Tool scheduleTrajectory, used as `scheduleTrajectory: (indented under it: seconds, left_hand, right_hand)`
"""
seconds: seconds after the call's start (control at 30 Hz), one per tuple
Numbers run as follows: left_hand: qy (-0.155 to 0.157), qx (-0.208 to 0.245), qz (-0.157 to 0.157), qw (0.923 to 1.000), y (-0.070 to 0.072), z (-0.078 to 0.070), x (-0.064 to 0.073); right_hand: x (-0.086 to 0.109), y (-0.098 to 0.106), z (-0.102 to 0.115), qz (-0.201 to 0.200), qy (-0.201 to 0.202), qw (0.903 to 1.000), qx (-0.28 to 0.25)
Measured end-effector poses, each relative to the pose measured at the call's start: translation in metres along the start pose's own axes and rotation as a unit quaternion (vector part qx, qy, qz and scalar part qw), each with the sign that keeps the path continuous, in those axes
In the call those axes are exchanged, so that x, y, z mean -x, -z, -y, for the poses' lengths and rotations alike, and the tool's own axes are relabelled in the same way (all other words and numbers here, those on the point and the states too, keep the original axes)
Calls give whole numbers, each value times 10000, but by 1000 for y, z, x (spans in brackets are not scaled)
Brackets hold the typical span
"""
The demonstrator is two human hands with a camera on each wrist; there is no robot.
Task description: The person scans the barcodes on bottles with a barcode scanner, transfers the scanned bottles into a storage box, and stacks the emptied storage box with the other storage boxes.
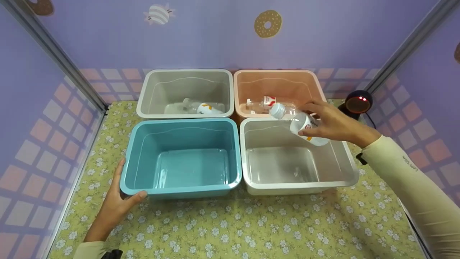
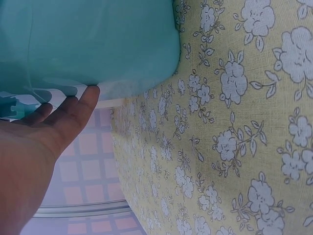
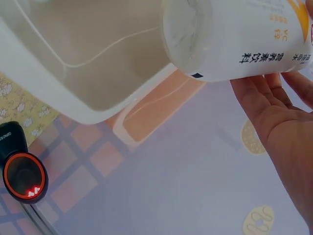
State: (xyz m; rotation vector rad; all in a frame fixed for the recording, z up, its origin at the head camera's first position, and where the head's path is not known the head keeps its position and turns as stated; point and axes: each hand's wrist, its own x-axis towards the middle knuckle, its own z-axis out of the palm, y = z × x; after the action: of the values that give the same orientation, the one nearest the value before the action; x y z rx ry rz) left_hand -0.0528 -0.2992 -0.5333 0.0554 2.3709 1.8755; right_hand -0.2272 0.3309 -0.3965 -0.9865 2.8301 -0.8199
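My right hand [image 1: 334, 120] grips a clear plastic bottle [image 1: 305, 124] with a white cap and a white label. It holds the bottle tilted above the front right beige bin [image 1: 298, 186], with the cap toward the back left. In the right wrist view the bottle's base and label [image 3: 264, 54] fill the top right. My left hand [image 1: 116, 201] rests at the front left corner of a blue bin [image 1: 179, 188], thumb by the front rim and fingers along the left side. The left wrist view shows those fingers [image 2: 73, 115] fairly straight against the blue wall.
Behind stand a grey bin [image 1: 187, 72] with a white-labelled bottle [image 1: 208, 108] and an orange bin [image 1: 276, 72] with a red-and-white-labelled bottle [image 1: 269, 101]. A black round device [image 1: 358, 102] with red lights stands at right. Purple walls enclose the flowered tablecloth [image 1: 222, 230].
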Motion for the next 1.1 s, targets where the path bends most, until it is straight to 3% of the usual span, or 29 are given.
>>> scheduleTrajectory:
  seconds: [0.3,0.8,1.1]
  left_hand:
    - [1,6,-44,10000,-1,-2,0]
    - [138,-83,-38,9999,0,-1,0]
    - [52,-88,-40,9999,-1,-1,1]
  right_hand:
    - [9,13,-8,-482,-340,9981,174]
    - [24,27,-21,-823,-1289,9882,128]
    - [31,28,-33,-1210,-1377,9822,415]
